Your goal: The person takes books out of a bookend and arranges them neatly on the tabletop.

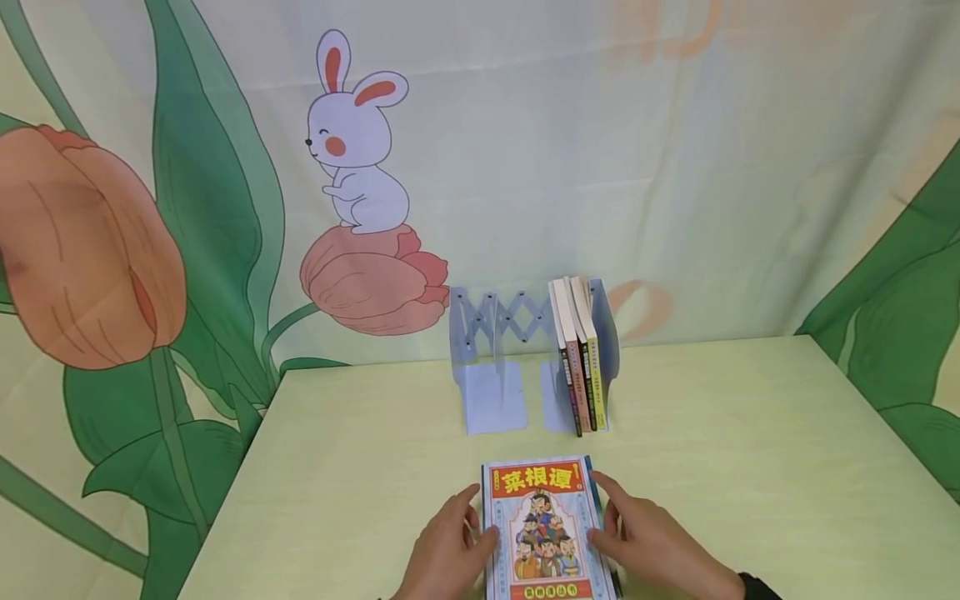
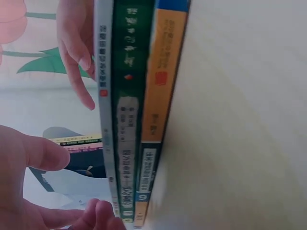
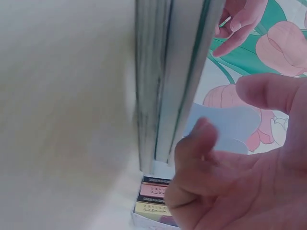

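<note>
A small stack of books (image 1: 542, 525) lies flat at the table's near side, a comic-style cover with a red title band on top. In the left wrist view, three spines show: a thin pale one (image 2: 106, 120), a green one (image 2: 128, 86) and an orange and blue one (image 2: 160, 72). My left hand (image 1: 448, 546) is at the stack's left side, thumb by the cover's edge. At the right side is my right hand (image 1: 660, 540), thumb near the cover's edge. The fingers of both bend loosely, with no grip visible; exact contact is hard to tell.
Behind the stack stands a blue expandable bookend rack (image 1: 495, 396). Several upright books (image 1: 581, 358) lean against its right end. The pale green table (image 1: 360, 467) meets a printed curtain (image 1: 525, 167) with a rabbit and tulips at its back edge.
</note>
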